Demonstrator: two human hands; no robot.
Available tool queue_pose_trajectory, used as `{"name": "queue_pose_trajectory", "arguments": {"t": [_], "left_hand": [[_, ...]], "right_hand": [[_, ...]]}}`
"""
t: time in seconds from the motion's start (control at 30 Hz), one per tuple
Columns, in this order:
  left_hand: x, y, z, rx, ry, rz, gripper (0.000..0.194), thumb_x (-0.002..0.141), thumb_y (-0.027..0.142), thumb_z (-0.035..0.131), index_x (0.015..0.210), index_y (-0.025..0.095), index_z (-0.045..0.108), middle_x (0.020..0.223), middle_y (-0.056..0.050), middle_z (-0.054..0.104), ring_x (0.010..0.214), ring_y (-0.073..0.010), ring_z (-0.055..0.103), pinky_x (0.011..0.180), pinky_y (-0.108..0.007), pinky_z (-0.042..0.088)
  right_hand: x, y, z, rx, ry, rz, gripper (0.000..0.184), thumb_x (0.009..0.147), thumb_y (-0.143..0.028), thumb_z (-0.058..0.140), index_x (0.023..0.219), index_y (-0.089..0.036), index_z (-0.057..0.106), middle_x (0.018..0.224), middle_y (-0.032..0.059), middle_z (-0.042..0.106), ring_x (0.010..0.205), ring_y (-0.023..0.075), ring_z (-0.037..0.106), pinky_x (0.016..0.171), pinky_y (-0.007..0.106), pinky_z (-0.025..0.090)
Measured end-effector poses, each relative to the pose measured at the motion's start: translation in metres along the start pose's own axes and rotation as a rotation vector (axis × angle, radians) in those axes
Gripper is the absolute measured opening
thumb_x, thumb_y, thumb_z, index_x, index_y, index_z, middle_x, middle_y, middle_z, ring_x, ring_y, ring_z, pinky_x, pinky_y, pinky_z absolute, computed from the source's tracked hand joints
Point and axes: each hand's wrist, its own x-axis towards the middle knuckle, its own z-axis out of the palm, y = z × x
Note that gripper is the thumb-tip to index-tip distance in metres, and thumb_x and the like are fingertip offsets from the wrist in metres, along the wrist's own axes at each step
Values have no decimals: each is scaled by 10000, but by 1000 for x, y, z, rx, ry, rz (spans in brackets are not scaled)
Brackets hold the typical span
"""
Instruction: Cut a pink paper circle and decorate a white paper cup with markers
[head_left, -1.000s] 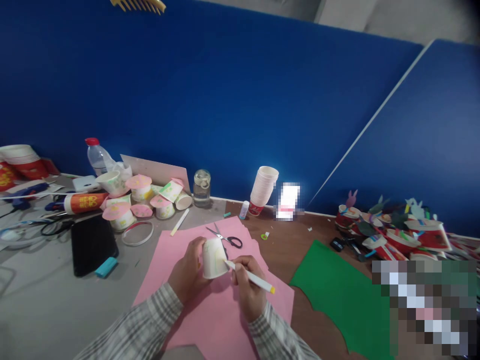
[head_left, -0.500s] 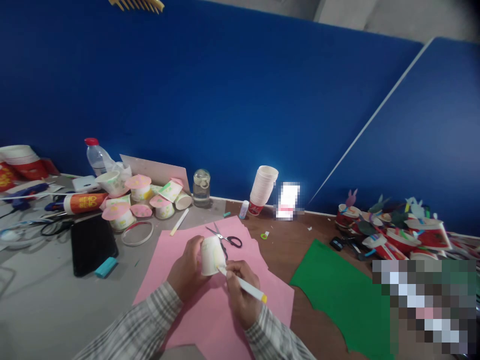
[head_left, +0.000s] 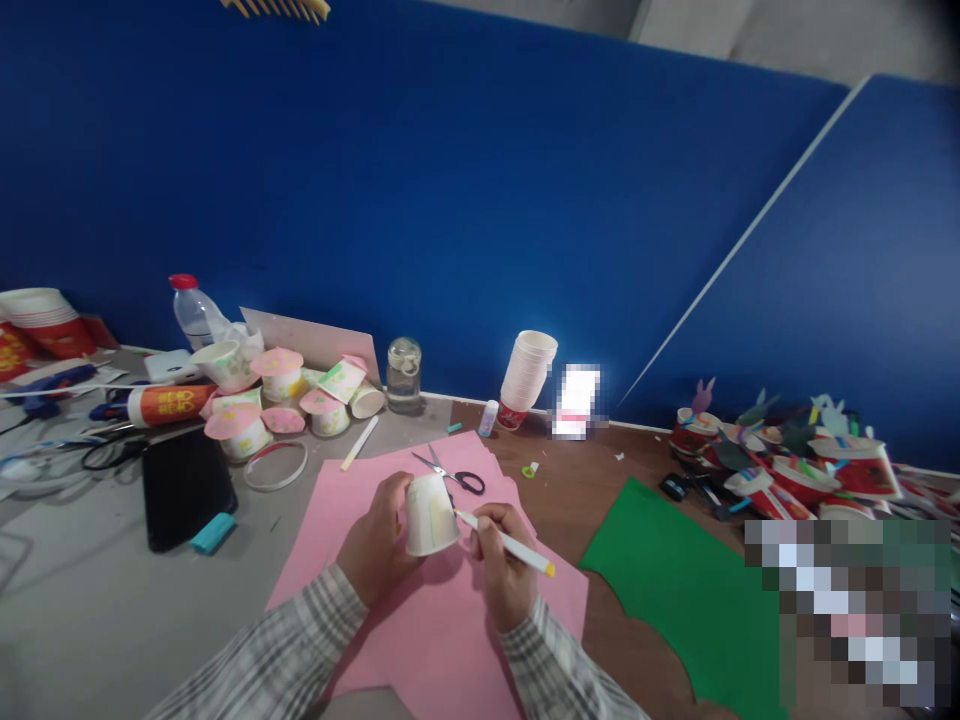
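Note:
A white paper cup (head_left: 431,520) with faint yellow and green marks is tilted, its rim facing down, in my left hand (head_left: 379,540). My fingers wrap round its left side. In my right hand (head_left: 504,560) is a white marker (head_left: 517,548) with a yellow end, gripped like a pen. Its tip points at the cup's right side, close to the wall; whether it touches I cannot tell. Beneath both hands lies pink paper (head_left: 442,650). Just behind the cup, scissors (head_left: 454,474) with dark handles rest on the paper, blades apart.
Decorated cups with pink paper tops (head_left: 236,435) crowd the back left, beside a glass jar (head_left: 404,375). A leaning cup stack (head_left: 527,370) stands at the back. Green felt-like sheet (head_left: 690,590) lies at right, before red cups (head_left: 810,480). A black tablet-like slab (head_left: 186,490) is at left.
My right hand has moved slightly right and up with the marker, drawing its tip off the cup's lower edge. The cup has shifted a little right and turned in my left hand.

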Motion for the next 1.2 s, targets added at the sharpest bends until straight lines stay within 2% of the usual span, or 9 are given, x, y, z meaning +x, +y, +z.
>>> {"name": "queue_pose_trajectory", "arguments": {"t": [0.43, 0.7, 0.87, 1.2], "left_hand": [[-2, 0, 1, -38, 2, 7, 716, 515, 413, 694, 1134, 242, 379, 1037, -113, 568, 633, -244, 608, 485, -386, 574], [1, -2, 0, 43, 13, 31, 697, 530, 394, 685, 1127, 222, 368, 1024, -111, 560, 665, -248, 608, 458, -346, 552], [2, -3, 1, 52, 22, 11, 690, 535, 412, 677, 1122, 232, 361, 1017, -107, 554, 682, -256, 608, 486, -369, 558], [1, -8, 2, 88, 17, 16, 709, 510, 350, 683, 1123, 210, 356, 1002, -103, 553, 711, -264, 599, 508, -373, 563]], "right_hand": [[0, -1, 1, 6, -9, -6, 141, 737, -206, 496, 627, -195, 583, 390, -75, 465, 341, 135, 432, 336, 213, 356], [-4, -2, 3, -2, -25, 12, 140, 723, -214, 507, 616, -190, 593, 387, -64, 496, 336, 139, 449, 337, 217, 363], [-10, 5, 4, 9, -58, 58, 131, 725, -215, 512, 636, -196, 606, 394, -63, 506, 340, 140, 451, 328, 208, 354], [-16, 2, 5, -79, -142, -23, 112, 705, -180, 530, 682, -190, 639, 423, -68, 495, 336, 129, 423, 324, 201, 330]]}}
